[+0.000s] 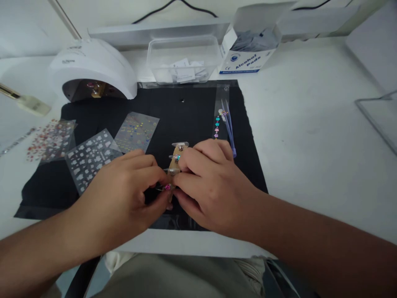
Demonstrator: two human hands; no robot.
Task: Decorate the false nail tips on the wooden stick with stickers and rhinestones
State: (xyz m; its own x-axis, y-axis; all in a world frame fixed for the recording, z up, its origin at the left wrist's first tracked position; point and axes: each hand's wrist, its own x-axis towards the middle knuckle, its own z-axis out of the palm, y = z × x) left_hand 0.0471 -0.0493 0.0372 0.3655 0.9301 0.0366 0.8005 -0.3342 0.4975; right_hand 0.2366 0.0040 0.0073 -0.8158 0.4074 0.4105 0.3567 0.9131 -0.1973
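Note:
In the head view a narrow wooden strip (175, 164) carries several clear false nails, and a shiny gem shows on some of them. A false nail with a pink flower decoration (168, 187) sits near its lower end, between both hands. My left hand (127, 190) is closed, its thumb and forefinger pinching at the left edge of that nail. From the other side my right hand (207, 182) is closed too, its thumb and forefinger at the same nail while its other fingers curl beside the strip. The fingertips partly hide the nail and the strip.
Sticker sheets (136, 130) lie left on a black mat (167, 120). Purple tweezers (229, 128) rest beside a strip of flower stickers (217, 124). Behind stand a white nail lamp (93, 62) with something inside, a clear tub (182, 54) and an alcohol pads box (248, 60).

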